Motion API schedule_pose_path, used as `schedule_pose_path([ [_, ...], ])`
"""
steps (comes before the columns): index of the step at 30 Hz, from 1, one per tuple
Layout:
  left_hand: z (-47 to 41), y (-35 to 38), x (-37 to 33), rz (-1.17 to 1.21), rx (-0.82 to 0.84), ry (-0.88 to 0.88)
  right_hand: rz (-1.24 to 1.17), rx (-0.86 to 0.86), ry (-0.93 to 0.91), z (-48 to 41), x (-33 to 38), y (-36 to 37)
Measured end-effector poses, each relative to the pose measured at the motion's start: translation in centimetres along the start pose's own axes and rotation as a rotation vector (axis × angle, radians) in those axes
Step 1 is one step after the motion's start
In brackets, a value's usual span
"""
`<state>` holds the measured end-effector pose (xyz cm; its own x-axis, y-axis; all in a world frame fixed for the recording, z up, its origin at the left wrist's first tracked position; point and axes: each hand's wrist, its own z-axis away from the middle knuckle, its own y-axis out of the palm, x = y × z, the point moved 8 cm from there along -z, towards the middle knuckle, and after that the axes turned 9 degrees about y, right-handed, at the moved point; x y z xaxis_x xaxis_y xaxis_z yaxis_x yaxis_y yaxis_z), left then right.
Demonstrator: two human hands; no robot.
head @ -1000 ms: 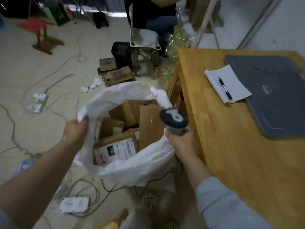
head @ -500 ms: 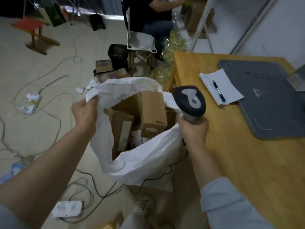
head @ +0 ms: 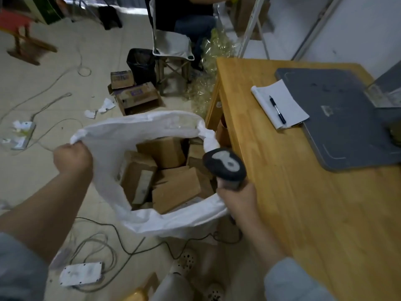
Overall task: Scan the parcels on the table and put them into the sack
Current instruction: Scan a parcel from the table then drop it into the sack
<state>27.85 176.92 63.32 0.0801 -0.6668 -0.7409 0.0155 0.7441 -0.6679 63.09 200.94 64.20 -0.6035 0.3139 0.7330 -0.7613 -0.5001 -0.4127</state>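
Sack (head: 149, 222) rim in fisted left hand (head: 72, 159)

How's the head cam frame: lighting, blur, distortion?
Head view: dim, flat indoor light, no hard shadows or glare; the brightest strip is on the floor at the top edge. Head view: soft throughout, labels on the parcels in the sack unreadable, scanner head slightly smeared. Head view: wide-angle stretch, table edge slanting, right sleeve blurred.

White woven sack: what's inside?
The white woven sack holds several brown cardboard parcels, jumbled, one with a pale label. Anything beneath them and the sack's bottom is covered.
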Motion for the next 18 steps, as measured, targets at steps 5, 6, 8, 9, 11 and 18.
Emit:
schedule_pose_path([
  [5, 1.0, 1.5, 3.4, -0.263, 0.162, -0.132, 0.06, 0.189, 0.332, 1.1, -6.7, 3.0],
  [6, 1.6, 1.9, 3.1, -0.37, 0.152, -0.107, 0.065, 0.213, 0.346, 1.1, -6.9, 3.2],
  [8, 3.8, 3.4, 1.0, -0.442, 0.147, 0.063, 0.065, 0.244, 0.366, 1.2, -6.8, 3.3],
  [9, 5.5, 5.2, -0.6, -0.408, 0.194, 0.211, 0.033, 0.261, 0.387, 1.2, -6.8, 3.2],
  [11, 10.3, 9.4, -4.4, -0.328, 0.395, 0.58, -0.013, 0.257, 0.421, 1.4, -6.7, 2.9],
  [18, 24.1, 22.3, -7.7, -0.625, 1.145, 1.386, -0.142, 0.24, 0.446, 2.1, -9.1, 1.9],
])
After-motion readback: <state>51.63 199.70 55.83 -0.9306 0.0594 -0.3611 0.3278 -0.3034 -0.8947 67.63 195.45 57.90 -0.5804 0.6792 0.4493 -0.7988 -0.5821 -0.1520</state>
